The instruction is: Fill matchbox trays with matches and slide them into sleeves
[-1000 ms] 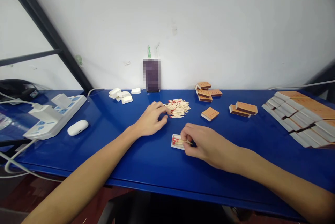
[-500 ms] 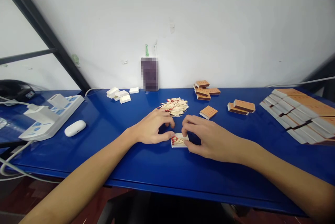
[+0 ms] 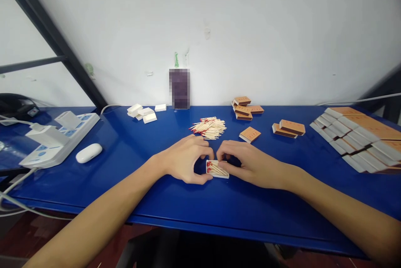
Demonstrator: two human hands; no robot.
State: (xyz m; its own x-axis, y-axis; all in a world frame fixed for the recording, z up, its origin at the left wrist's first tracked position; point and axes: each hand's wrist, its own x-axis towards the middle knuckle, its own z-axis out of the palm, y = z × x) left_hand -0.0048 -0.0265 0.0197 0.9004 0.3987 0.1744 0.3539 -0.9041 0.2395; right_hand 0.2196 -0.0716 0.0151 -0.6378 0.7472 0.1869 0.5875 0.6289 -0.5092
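A small white matchbox tray (image 3: 223,176) holding red-tipped matches (image 3: 216,168) lies on the blue desk between my hands. My left hand (image 3: 191,160) curves round its left end, thumb at the near side and fingers at the far side, gripping it. Over the tray's right part, my right hand (image 3: 247,163) has thumb and index finger pinched close together on the matches; its other fingers curl behind. Just beyond my hands is a loose heap of matches (image 3: 209,127). An orange matchbox cover (image 3: 249,134) rests to the right of the heap.
White trays (image 3: 141,112) sit at the back left. Orange matchboxes (image 3: 242,108) are piled by the wall, with two more (image 3: 292,127) farther right. A large matchbox stack (image 3: 360,138) stands at the right. On the left are a white earbud case (image 3: 89,152) and a power strip (image 3: 62,149).
My left thumb has moved from the tray's left end to its near side, and the left hand now spans it. Right thumb and index have come together over the matches. The tray shifted slightly right.
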